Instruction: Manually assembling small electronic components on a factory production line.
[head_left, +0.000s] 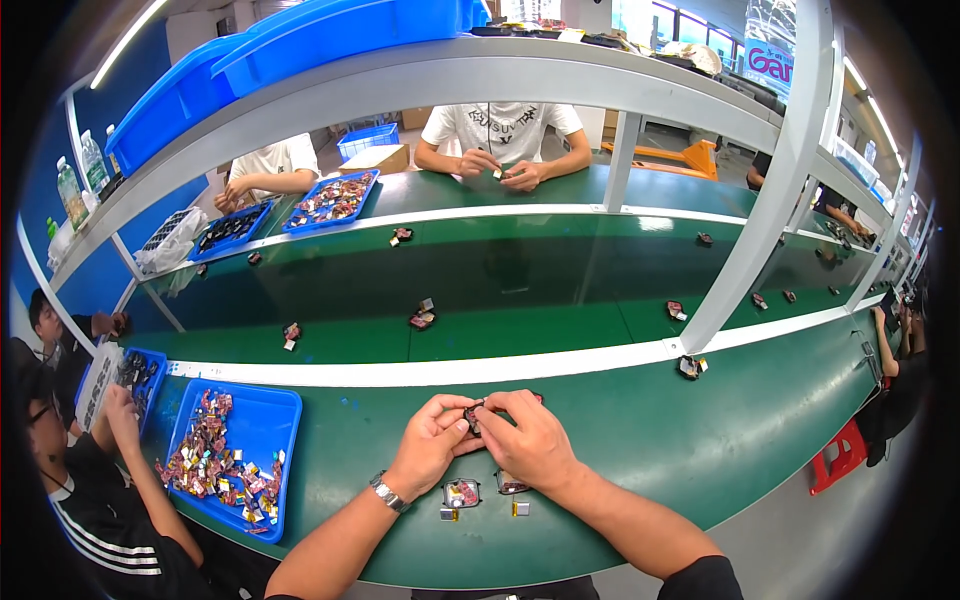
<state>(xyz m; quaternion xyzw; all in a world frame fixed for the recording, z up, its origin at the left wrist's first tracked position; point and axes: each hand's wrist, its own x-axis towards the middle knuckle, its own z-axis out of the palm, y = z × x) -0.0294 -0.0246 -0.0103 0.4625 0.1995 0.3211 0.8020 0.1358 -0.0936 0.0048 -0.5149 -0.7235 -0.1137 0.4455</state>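
My left hand (432, 440) and my right hand (528, 435) meet over the green workbench (650, 440), pinching one small dark part (474, 412) between their fingertips. A metal watch sits on my left wrist. Just below my hands lie a small square part with a pale frame (461, 492), a second dark part (510, 486) half under my right hand, and two tiny metal pieces (520, 508). A blue tray (268, 425) with several small red and silver parts stands at my left.
A green conveyor belt (500, 290) runs beyond a white strip, carrying scattered small parts (422, 318). A white post (760, 210) rises at right. Other people sit across the belt and at my left. Blue trays (332, 200) stand on the far side.
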